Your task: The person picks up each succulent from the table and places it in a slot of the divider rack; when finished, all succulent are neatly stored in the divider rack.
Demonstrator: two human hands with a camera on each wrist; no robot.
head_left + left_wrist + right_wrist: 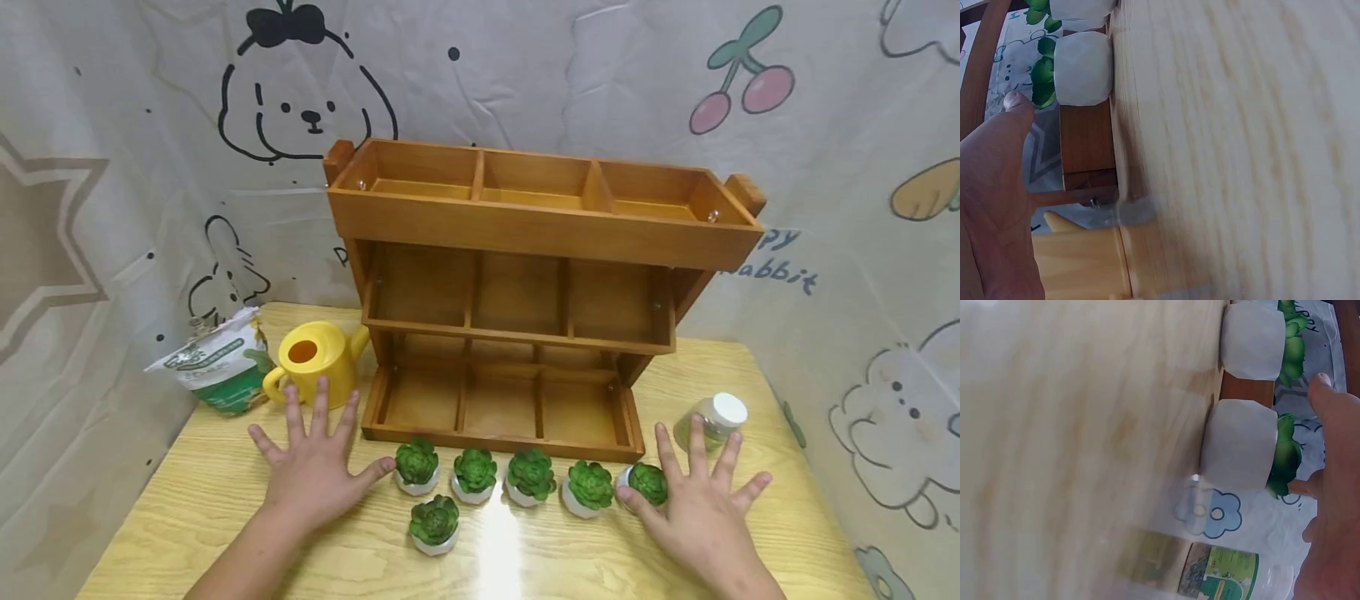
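My left hand (311, 471) is spread over the left of the table, palm down. Its thumb tip comes right beside the leftmost potted succulent (417, 465), and its fingertips overlap the yellow watering can (330, 362) in the head view. My right hand (705, 517) is likewise spread, on the right. Its thumb overlaps the rightmost potted succulent (647, 483), and its fingers point toward a clear jar with a white lid (727, 410). Neither hand holds anything. The right wrist view shows that succulent's white pot (1238, 444) upright and the jar's green label (1232, 572).
A three-tier wooden shelf (540, 221) with divided trays stands at the back. More succulents in white pots line its front, with one succulent (435, 523) nearer. A green-and-white bag (225, 367) leans at the back left. Patterned cloth (525, 75) hangs behind and at the sides.
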